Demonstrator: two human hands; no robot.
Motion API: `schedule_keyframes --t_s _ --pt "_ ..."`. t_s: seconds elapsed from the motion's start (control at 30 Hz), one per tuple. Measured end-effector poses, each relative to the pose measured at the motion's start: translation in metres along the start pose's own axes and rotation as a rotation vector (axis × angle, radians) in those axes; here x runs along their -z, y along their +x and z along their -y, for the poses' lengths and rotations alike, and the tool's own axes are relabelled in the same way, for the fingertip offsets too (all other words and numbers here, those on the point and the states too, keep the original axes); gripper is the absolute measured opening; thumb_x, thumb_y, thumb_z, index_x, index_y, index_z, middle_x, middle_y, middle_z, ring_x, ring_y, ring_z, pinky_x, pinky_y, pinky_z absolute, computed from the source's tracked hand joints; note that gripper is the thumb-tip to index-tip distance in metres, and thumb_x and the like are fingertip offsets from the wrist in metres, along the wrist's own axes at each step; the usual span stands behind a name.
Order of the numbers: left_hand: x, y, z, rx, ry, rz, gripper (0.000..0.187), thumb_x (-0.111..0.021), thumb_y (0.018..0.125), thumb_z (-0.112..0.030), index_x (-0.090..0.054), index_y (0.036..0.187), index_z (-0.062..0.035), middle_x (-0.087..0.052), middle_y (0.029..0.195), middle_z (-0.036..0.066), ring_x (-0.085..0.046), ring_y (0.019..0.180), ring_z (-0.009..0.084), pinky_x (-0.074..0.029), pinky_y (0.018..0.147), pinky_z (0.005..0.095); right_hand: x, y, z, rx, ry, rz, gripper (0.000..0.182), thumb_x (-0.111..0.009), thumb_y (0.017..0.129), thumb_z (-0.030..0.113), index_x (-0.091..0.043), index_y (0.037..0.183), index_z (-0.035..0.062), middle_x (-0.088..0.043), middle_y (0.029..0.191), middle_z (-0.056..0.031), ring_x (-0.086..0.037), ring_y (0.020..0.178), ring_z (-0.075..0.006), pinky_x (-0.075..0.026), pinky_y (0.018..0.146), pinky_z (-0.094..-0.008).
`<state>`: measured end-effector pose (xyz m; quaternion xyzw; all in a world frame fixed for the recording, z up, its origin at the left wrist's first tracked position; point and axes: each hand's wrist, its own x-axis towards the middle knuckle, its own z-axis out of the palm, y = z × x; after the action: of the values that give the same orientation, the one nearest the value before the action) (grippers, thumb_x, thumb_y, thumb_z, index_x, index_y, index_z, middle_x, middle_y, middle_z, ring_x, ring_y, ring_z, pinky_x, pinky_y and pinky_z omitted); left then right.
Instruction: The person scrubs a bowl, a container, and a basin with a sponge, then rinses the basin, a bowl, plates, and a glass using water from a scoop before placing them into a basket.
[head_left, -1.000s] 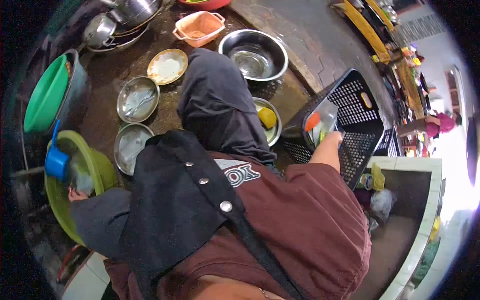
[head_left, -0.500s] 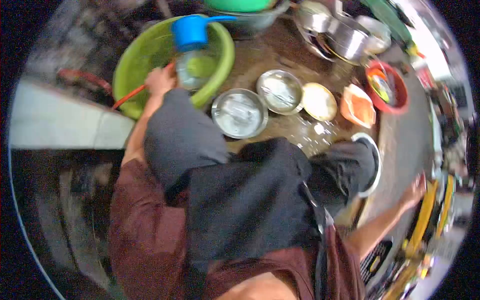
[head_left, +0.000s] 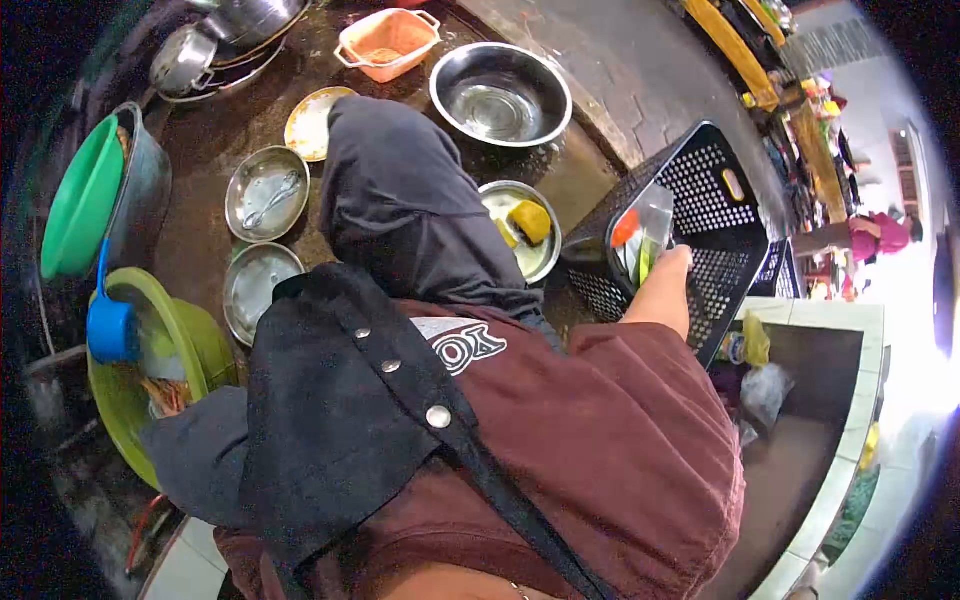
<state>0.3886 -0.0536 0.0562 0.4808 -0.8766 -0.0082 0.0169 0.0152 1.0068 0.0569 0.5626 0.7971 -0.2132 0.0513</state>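
My right hand point(head_left: 676, 262) is closed at the black perforated basket point(head_left: 722, 285), against a clear plastic container point(head_left: 655, 208) with orange and green pieces in it. What its fingers grip is hidden. On the far left, my left hand point(head_left: 168, 396) is inside the green tub point(head_left: 213, 345), mostly covered by my trouser leg. A blue dipper point(head_left: 113, 328) with a long handle hangs over that tub's rim. Between my knee and the basket, a metal bowl point(head_left: 541, 272) holds a yellow sponge-like piece point(head_left: 531, 221).
Two metal bowls, one with spoons point(head_left: 268, 200), stand on the wet floor beside a patterned plate point(head_left: 307, 126). Farther out are an orange colander point(head_left: 388, 60), a large steel basin point(head_left: 502, 122), steel pots point(head_left: 185, 60) and a green basin point(head_left: 80, 205). A tiled ledge point(head_left: 825, 318) runs along the right.
My view has swung to the right. The black basket, the large basin and the bowl with the yellow piece now show, and my right hand is at the basket. My left hand stays at the green tub.
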Motion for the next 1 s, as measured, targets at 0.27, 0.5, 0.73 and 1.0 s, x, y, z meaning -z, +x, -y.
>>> schedule_keyframes --t_s 0.27,0.5,0.73,1.0 --pt "0.018 -0.007 -0.002 0.011 0.013 0.006 0.059 -0.06 0.074 -0.036 -0.04 0.124 -0.0112 -0.053 0.106 0.012 -0.054 0.094 0.0241 -0.043 0.076 0.0361 -0.048 0.005 0.007 -0.123 0.688 0.293 0.022 -0.06 0.074 0.012 -0.061 0.094 0.0048 -0.06 0.084 -0.0121 -0.057 0.074 -0.0228 -0.05 0.059 -0.0382" --pt "0.026 -0.029 0.009 0.054 -0.118 -0.034 0.063 -0.06 0.076 -0.032 -0.035 0.128 -0.0065 -0.051 0.112 0.014 -0.053 0.098 0.0247 -0.042 0.081 0.035 -0.054 0.005 0.046 0.347 -0.463 -0.059 0.024 -0.059 0.077 0.015 -0.058 0.098 0.0048 -0.06 0.088 -0.0122 -0.059 0.076 -0.0225 -0.052 0.059 -0.0347" --pt "0.067 -0.07 -0.021 -0.135 -0.702 -0.162 0.067 -0.059 0.077 -0.028 -0.03 0.131 -0.0019 -0.05 0.117 0.015 -0.052 0.102 0.0253 -0.041 0.085 0.0339 0.048 0.021 0.119 0.59 0.238 -0.561 0.026 -0.057 0.08 0.018 -0.054 0.102 0.0049 -0.06 0.092 -0.0123 -0.06 0.078 -0.0223 -0.053 0.059 -0.0311" --pt "0.025 -0.039 0.001 0.61 -0.642 0.082 0.061 -0.067 0.068 -0.045 -0.055 0.106 0.0013 -0.058 0.103 0.02 -0.056 0.097 0.0327 -0.043 0.082 0.0382 0.073 -0.387 0.3 1.946 0.995 0.239 0.034 -0.036 0.091 0.018 -0.045 0.11 -0.0085 -0.052 0.109 -0.0215 -0.056 0.095 -0.0323 -0.048 0.082 -0.0372"
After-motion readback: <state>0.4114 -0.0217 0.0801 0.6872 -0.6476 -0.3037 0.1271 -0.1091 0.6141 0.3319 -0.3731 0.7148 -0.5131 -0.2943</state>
